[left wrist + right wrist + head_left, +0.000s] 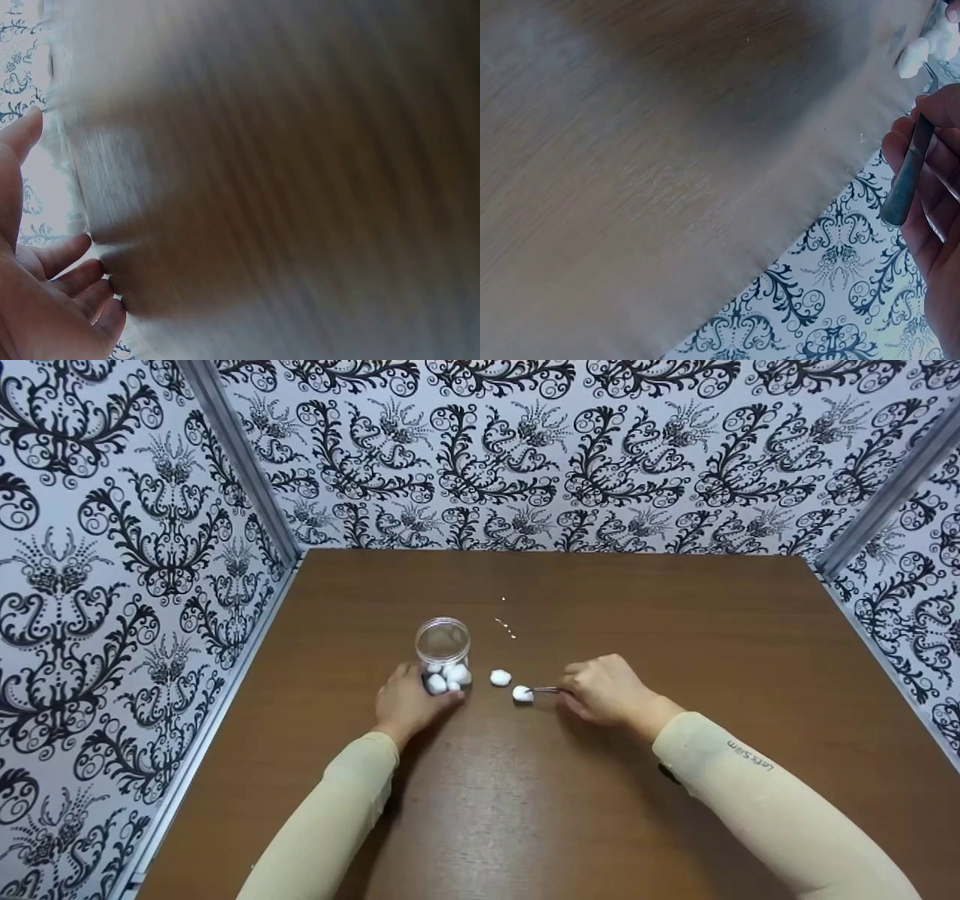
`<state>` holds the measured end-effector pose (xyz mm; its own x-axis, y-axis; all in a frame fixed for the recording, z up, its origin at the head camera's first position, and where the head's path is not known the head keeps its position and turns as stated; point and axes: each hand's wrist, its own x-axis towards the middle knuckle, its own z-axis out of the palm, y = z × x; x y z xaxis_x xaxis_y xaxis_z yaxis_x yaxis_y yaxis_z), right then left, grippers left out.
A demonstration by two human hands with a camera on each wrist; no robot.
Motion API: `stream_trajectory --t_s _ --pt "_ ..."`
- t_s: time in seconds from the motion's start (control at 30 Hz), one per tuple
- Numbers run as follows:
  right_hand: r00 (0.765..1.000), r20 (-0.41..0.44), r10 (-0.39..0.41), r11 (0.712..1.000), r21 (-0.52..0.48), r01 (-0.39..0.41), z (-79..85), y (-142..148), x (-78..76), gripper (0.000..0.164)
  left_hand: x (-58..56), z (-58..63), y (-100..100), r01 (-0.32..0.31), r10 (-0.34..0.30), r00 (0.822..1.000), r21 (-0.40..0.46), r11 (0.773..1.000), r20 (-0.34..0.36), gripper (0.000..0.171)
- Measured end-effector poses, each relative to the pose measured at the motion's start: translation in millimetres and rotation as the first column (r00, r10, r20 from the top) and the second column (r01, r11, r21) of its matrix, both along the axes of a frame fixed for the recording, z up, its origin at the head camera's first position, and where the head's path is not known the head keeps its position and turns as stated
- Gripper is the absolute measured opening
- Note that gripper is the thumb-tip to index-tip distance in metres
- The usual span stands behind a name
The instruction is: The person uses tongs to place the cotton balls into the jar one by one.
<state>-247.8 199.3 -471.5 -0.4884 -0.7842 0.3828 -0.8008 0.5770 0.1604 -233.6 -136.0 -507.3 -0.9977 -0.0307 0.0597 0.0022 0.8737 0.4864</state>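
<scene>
A clear round jar (442, 641) holds several white cotton balls (456, 673) in its lower part. My left hand (409, 701) grips the jar's near left side, with the thumb across its front. In the left wrist view the thumb and fingers (94, 296) are spread apart and curved. My right hand (607, 688) holds metal tweezers (911, 176), pinched between thumb and fingers. The tips of the tweezers are at a cotton ball (523, 694) to the left of that hand. Between this ball and the jar lies another cotton ball (500, 678).
Small white bits (506, 626) are scattered on the brown wooden table (637, 600) behind the loose cotton balls. Patterned black-and-white walls (525, 457) stand along the table's back and sides, joined by grey metal posts (247, 465).
</scene>
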Motion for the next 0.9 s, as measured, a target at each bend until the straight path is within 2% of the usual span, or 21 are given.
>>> stream_trajectory --t_s 0.37,0.5,0.63,0.9 --pt "1.0 -0.011 -0.013 1.0 0.007 0.013 15.2 2 -5.1 0.007 0.4 1.5 1 -0.011 0.011 1.0 0.01 1.0 0.0 0.084" --pt "1.0 -0.022 0.002 1.0 -0.001 -0.002 24.7 0 -7.5 0.005 0.2 2.0 1 -0.015 0.015 1.0 0.006 1.0 0.018 0.085" --pt "0.999 -0.037 0.023 1.0 -0.01 -0.023 33.9 -4 -9.3 0.005 0.1 2.0 0 -0.005 0.005 1.0 0.004 1.0 0.006 0.086" --pt "0.999 -0.042 0.031 0.999 -0.014 -0.032 40.8 -9 -11.2 0.005 3.0 4.2 1 -0.007 0.007 1.0 0.037 0.999 -0.004 0.085"
